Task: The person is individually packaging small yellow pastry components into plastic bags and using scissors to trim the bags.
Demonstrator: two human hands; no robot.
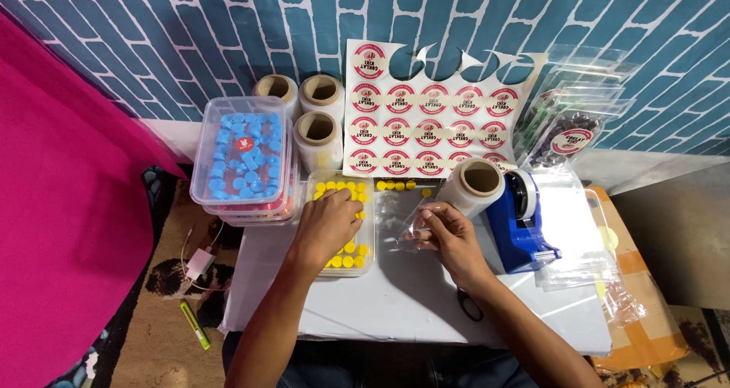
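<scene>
My left hand [327,222] rests inside a clear tray [365,260] of small yellow round pieces [346,262], fingertips on the pieces near its far end. My right hand [449,236] pinches a small clear plastic bag [403,224] just above the white tabletop [395,304], to the right of the tray. A few loose yellow pieces [395,185] lie on another clear bag behind my hands.
Stacked clear boxes of blue pieces [243,156] stand at the left. Rolls of clear film [319,133] and a sheet of round stickers [430,118] sit at the back. A film roll [475,186], a blue tape dispenser [517,224] and clear bags [578,236] are at the right.
</scene>
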